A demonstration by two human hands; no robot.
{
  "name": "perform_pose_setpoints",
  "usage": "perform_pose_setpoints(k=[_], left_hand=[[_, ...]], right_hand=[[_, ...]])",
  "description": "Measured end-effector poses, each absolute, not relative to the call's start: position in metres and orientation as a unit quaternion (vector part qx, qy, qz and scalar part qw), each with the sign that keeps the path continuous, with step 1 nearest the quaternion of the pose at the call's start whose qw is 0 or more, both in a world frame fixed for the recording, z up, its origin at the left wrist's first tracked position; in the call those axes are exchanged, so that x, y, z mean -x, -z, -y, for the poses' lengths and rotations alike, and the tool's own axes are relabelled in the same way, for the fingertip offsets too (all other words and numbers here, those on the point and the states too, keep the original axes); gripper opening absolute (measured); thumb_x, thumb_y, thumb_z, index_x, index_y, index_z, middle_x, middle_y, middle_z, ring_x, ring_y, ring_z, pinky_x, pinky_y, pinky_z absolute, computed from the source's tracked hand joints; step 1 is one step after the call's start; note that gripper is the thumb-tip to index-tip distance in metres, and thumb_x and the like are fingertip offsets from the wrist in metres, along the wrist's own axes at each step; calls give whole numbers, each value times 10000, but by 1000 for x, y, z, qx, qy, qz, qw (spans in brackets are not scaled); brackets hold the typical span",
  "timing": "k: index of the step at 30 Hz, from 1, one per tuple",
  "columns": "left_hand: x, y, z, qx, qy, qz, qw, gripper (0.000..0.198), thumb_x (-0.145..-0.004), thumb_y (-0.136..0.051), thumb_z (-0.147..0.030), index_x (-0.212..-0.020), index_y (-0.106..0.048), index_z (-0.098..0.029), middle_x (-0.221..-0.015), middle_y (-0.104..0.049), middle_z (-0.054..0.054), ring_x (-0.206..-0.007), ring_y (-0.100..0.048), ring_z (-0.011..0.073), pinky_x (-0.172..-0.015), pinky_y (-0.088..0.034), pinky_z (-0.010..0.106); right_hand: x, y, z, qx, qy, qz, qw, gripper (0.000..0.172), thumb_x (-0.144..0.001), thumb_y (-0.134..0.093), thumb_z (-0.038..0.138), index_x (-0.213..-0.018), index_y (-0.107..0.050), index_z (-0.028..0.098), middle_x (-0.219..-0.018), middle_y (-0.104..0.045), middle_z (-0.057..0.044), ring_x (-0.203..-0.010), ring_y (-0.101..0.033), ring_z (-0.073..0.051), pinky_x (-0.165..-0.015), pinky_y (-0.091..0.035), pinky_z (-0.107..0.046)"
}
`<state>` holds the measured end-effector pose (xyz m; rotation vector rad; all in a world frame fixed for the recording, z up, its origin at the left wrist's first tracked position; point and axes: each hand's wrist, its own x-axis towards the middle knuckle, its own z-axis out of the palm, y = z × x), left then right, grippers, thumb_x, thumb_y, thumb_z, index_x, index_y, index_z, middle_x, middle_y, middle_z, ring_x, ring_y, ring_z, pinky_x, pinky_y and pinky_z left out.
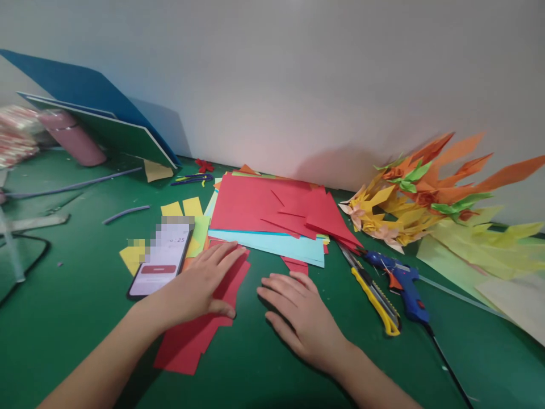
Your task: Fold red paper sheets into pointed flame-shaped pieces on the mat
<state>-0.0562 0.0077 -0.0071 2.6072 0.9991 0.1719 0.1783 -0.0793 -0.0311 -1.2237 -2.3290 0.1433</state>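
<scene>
My left hand (204, 281) lies flat, fingers stretched out, on a red paper strip (191, 341) that runs toward me on the green table (63, 318). My right hand (298, 309) rests palm down on the table beside it, fingers together and extended, holding nothing. A small red paper scrap (296, 266) lies just beyond its fingertips. A phone (160, 258) with a lit screen lies left of my left hand. Behind both hands sits a stack of red and light blue paper sheets (276, 218).
A yellow utility knife (377, 298) and a blue glue gun (402, 284) lie right of my right hand. Folded orange, yellow and green paper shapes (426, 196) pile up by the wall. Blue and green boards (97, 113) lean at back left beside a pink bottle (74, 139). Yellow paper scraps (183, 209) lie near the phone.
</scene>
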Motion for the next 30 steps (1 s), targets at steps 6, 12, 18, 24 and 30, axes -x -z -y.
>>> perform_pose_setpoints(k=[6, 12, 18, 24, 30], left_hand=[[47, 12, -11, -906, -103, -374, 169, 694, -708, -773, -367, -1317, -457, -261, -1269, -528, 88, -1186, -474, 304, -993, -407, 499], [38, 10, -16, -827, -237, -443, 253, 170, -867, -559, -207, -1025, -620, -206, -989, -684, 41, -910, -637, 195, -837, -524, 374], [39, 16, -16, -810, -256, -449, 275, 164, -849, -572, -205, -1001, -633, -204, -1033, -705, 40, -958, -652, 196, -875, -526, 387], [41, 21, -17, -870, -263, -396, 134, 229, -902, -476, -165, -1073, -618, -218, -1140, -632, 78, -1073, -584, 229, -938, -484, 465], [34, 17, -5, -900, -246, -335, 132, 280, -943, -393, -162, -1116, -603, -224, -1206, -607, 81, -1114, -564, 224, -942, -487, 450]], right_hand=[[-177, 31, 77, 444, -94, 853, 257, 299, -978, -378, 261, -1148, -609, 175, -1178, -663, -105, -1080, -593, -213, -963, -427, -422], [-179, 31, 76, 432, -139, 843, 290, 306, -972, -385, 254, -1195, -567, 151, -1141, -672, -103, -1033, -597, -203, -917, -468, -391], [-179, 31, 76, 443, -170, 829, 296, 316, -969, -382, 267, -1220, -553, 181, -1136, -675, -90, -1047, -599, -203, -920, -483, -391], [-181, 33, 77, 453, -111, 835, 291, 312, -962, -386, 235, -1204, -580, 200, -1156, -676, -81, -1076, -606, -192, -930, -497, -372], [-233, 27, 47, 606, 106, 745, 258, 377, -950, -375, 236, -1283, -526, 146, -1290, -582, -162, -1181, -545, -282, -966, -451, -487]])
